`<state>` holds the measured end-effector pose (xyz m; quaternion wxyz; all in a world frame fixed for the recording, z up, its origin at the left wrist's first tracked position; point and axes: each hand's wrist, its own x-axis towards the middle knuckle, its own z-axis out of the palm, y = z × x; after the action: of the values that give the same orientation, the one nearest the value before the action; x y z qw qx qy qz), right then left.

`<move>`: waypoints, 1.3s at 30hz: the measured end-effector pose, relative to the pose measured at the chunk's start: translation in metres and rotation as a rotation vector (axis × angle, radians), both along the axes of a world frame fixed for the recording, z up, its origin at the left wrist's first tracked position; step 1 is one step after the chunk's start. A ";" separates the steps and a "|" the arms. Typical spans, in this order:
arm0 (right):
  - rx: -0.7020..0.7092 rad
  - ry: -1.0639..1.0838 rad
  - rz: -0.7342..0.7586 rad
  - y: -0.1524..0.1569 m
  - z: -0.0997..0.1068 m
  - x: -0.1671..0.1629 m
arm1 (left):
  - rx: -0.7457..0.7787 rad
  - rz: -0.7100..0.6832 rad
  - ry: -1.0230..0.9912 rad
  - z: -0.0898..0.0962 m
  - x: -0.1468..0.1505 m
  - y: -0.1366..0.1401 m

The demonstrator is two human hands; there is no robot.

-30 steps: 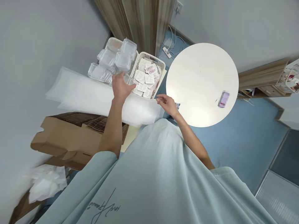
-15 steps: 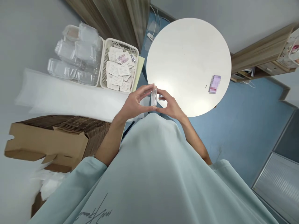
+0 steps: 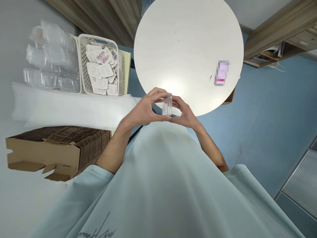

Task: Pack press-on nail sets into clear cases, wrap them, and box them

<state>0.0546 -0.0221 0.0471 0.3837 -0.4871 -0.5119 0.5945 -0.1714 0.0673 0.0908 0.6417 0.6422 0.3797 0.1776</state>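
Note:
A small clear plastic box (image 3: 167,106) is held upright on its edge between my two hands, just above my lap and before the near rim of the round white table (image 3: 188,62). My left hand (image 3: 146,107) grips it from the left, thumb at the bottom and fingers at the top. From the other side, my right hand (image 3: 184,112) pinches the same box, its thumb low and its fingers curled behind. What the box contains, if anything, I cannot make out.
To the left, a white basket (image 3: 80,71) holds several printed cards, beside a heap of clear plastic boxes (image 3: 52,59). White sheets (image 3: 74,110) lie in front of them. Nearer stands a stack of flat brown cartons (image 3: 59,148). A blurred purple item (image 3: 222,72) lies on the table.
The view has shifted, so the table sits higher and the basket farther left. Both hands still hold the clear box, which has turned slightly and shows more of its side.

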 end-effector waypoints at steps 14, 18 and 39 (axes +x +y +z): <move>0.018 0.026 -0.001 -0.019 -0.001 0.016 | 0.030 -0.049 0.059 0.009 0.018 -0.014; 0.011 0.058 0.021 -0.019 -0.001 0.017 | 0.034 -0.060 0.026 0.009 0.017 -0.017; 0.351 -0.396 0.056 0.001 0.009 0.016 | -0.002 0.104 -0.043 0.009 -0.003 -0.017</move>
<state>0.0707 -0.0215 0.0560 0.3378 -0.5057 -0.6856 0.4002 -0.1746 0.0507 0.0998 0.6403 0.6171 0.3988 0.2238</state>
